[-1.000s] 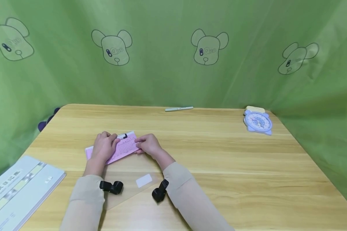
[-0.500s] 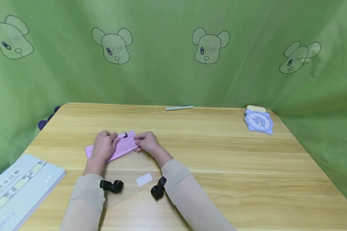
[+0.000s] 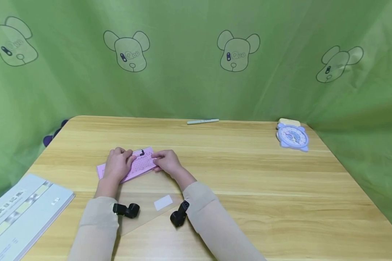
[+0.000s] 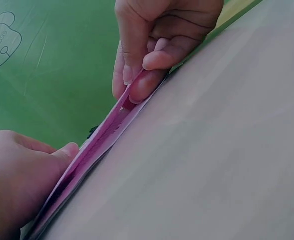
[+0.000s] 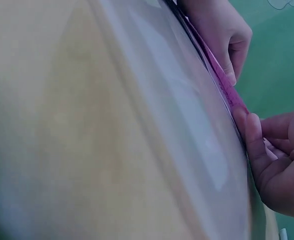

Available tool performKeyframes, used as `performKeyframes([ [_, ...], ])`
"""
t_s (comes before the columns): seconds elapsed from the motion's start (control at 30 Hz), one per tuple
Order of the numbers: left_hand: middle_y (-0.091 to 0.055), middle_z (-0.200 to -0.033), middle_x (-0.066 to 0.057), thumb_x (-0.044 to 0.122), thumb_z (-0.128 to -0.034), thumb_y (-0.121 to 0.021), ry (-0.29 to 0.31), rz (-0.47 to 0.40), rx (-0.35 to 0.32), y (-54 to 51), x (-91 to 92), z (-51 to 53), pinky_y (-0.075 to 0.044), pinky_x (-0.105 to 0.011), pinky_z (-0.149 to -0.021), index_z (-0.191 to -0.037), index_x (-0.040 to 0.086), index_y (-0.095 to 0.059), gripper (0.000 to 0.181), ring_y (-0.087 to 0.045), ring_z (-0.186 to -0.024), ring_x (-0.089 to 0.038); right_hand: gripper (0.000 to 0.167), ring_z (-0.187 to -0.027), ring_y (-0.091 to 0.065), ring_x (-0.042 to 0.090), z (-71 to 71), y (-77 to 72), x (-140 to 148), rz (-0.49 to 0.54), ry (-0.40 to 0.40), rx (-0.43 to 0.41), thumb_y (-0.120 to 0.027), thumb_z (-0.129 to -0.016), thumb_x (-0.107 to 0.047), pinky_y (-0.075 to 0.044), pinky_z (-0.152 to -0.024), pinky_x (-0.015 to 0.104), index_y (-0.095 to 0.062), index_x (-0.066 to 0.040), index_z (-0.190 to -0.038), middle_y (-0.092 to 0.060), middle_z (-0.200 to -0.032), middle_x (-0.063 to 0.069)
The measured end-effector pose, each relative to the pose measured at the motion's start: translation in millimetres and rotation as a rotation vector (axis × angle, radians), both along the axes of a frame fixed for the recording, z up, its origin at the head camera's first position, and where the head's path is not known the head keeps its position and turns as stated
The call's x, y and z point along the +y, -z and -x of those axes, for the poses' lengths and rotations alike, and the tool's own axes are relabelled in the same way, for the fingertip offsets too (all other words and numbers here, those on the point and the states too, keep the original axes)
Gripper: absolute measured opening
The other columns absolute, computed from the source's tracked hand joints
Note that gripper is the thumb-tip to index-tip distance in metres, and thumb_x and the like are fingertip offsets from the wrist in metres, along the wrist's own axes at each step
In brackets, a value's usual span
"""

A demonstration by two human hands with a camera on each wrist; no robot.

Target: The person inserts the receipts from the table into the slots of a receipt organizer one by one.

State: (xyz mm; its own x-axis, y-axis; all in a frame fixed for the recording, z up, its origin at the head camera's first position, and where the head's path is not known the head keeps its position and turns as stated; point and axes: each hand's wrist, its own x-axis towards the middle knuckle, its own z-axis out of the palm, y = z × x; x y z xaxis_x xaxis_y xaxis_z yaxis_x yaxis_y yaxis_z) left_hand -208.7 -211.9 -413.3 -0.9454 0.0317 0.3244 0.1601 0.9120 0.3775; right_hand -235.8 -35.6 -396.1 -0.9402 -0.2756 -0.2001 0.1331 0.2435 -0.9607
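Observation:
A stack of pink printed forms [image 3: 141, 165] lies slantwise on the table, with a metal-and-black clip [image 3: 138, 153] at its far edge. My left hand [image 3: 117, 165] lies across the forms and grips them beside the clip, its thumb on top. At the near right corner, my right hand [image 3: 168, 162] pinches the pink paper between thumb and fingers. The left wrist view shows a narrow gap between the pink layers [image 4: 99, 142] near the right fingers. From the right side, the pink edge [image 5: 231, 97] appears above a thin dark-edged backing. My left hand hides the stack's left-middle part.
Under the forearms lies a clear plastic sheet [image 3: 140, 214] with a white label [image 3: 163, 202]. A pale blue book [image 3: 29, 214] sits at the left edge. A pen [image 3: 203, 121] lies at the back; a blue toy clock [image 3: 292, 137] stands back right.
The pink forms have shifted slightly towards the far edge, covering the white strip seen there earlier. My right hand moved slightly with the corner; my left hand stayed in place.

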Motion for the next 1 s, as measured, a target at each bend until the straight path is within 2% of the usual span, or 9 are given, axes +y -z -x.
performKeyframes([
  [0.17, -0.048, -0.094, -0.022, 0.021, -0.0847, -0.054, -0.005, -0.039, 0.013, -0.4, -0.6, -0.8, -0.032, -0.046, -0.08, -0.107, -0.004, -0.057, 0.034, -0.042, -0.089, -0.036, 0.024, -0.053, -0.059, 0.015, -3.1, 1.8, 4.2, 0.094, 0.007, -0.042, -0.054, -0.078, 0.007, -0.048, -0.051, 0.024, -0.059, 0.006, -0.102, -0.061, -0.074, 0.013],
  [0.27, -0.048, -0.094, -0.023, 0.021, -0.0842, -0.055, -0.008, -0.066, 0.01, -0.2, -2.0, -0.1, -0.033, -0.046, -0.08, -0.107, -0.005, -0.057, 0.035, -0.042, -0.089, -0.037, 0.022, -0.054, -0.059, 0.016, -5.3, 1.4, 7.8, 0.108, -0.001, -0.058, -0.054, -0.079, 0.006, -0.048, -0.051, 0.023, -0.059, 0.007, -0.1, -0.062, -0.071, 0.014],
  [0.5, -0.049, -0.095, -0.023, 0.023, -0.0831, -0.056, -0.025, -0.101, -0.018, 0.4, -2.5, 2.0, -0.033, -0.046, -0.079, -0.106, -0.005, -0.057, 0.036, -0.043, -0.089, -0.036, 0.016, -0.047, -0.056, 0.014, -10.4, -1.5, 16.5, -0.017, -0.025, -0.01, -0.058, -0.078, 0.002, -0.044, -0.041, 0.022, -0.062, 0.005, -0.094, -0.062, -0.067, 0.012],
  [0.63, -0.049, -0.096, -0.023, 0.023, -0.0825, -0.057, -0.032, -0.118, -0.038, -1.8, -1.8, 2.4, -0.033, -0.046, -0.079, -0.106, -0.006, -0.057, 0.037, -0.043, -0.09, -0.036, 0.016, -0.046, -0.056, 0.014, -13.2, -3.6, 20.2, -0.088, -0.031, 0.004, -0.059, -0.078, 0.0, -0.043, -0.041, 0.021, -0.061, 0.004, -0.092, -0.062, -0.065, 0.009],
  [0.83, -0.05, -0.097, -0.026, 0.021, -0.0808, -0.058, -0.053, -0.137, -0.097, -10.1, -1.5, 2.6, -0.033, -0.047, -0.08, -0.104, -0.007, -0.058, 0.036, -0.044, -0.091, -0.039, 0.016, -0.053, -0.058, 0.015, -19.5, -9.4, 23.4, -0.15, -0.064, 0.028, -0.059, -0.078, -0.003, -0.046, -0.047, 0.023, -0.061, 0.003, -0.092, -0.062, -0.066, 0.007],
  [1.0, -0.05, -0.099, -0.029, 0.02, -0.0798, -0.058, -0.088, -0.123, -0.184, -21.1, 0.4, 4.2, -0.033, -0.048, -0.082, -0.105, -0.008, -0.057, 0.038, -0.044, -0.094, -0.042, 0.017, -0.057, -0.059, 0.014, -24.4, -13.9, 27.5, -0.198, -0.119, 0.064, -0.058, -0.08, -0.007, -0.047, -0.05, 0.024, -0.06, 0.003, -0.094, -0.062, -0.067, 0.005],
])
